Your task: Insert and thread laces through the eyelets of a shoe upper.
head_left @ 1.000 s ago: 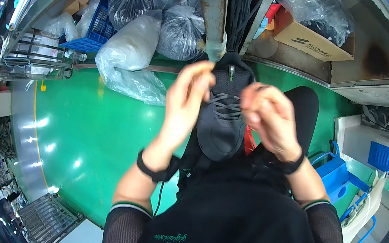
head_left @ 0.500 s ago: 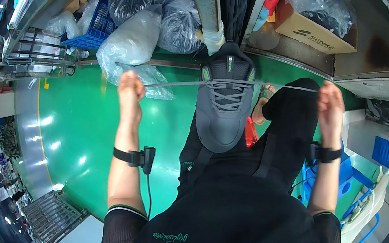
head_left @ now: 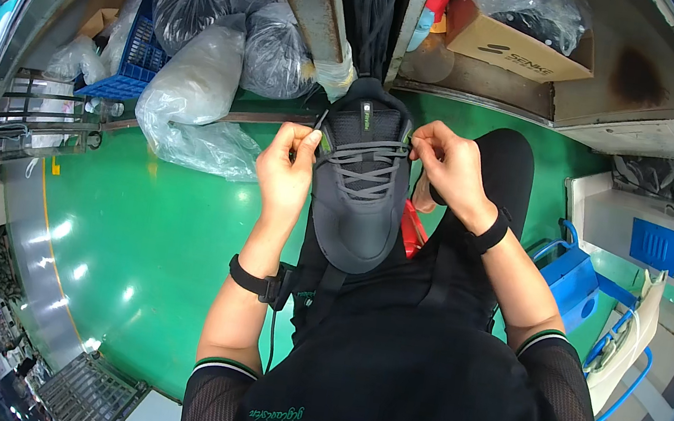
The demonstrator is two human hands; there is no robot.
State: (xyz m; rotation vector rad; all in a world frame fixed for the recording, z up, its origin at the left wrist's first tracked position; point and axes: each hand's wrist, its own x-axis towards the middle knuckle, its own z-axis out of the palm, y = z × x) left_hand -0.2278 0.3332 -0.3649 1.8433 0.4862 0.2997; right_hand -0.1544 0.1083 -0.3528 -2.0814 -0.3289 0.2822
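A dark grey sneaker rests over my lap, its toe toward me and its opening facing away. Grey shoelaces cross its tongue in several rows. Left of the collar, my left hand pinches one lace, whose dark tip stands up above the thumb and forefinger. My right hand is close against the shoe's right upper edge, thumb and fingers pressed together around the other lace; its end is hidden by the fingers. Green accents show on the collar, and a small label sits on the tongue.
Dark cords hang beyond the shoe beside a rusty metal post. Plastic bags and a blue crate stand at the far left. A cardboard box sits on the far right shelf. A blue stool is at right.
Both hands have come inward from far apart, where they held the laces stretched taut sideways. They are now beside the shoe's collar, and the laces are no longer pulled out. The view has shifted slightly.
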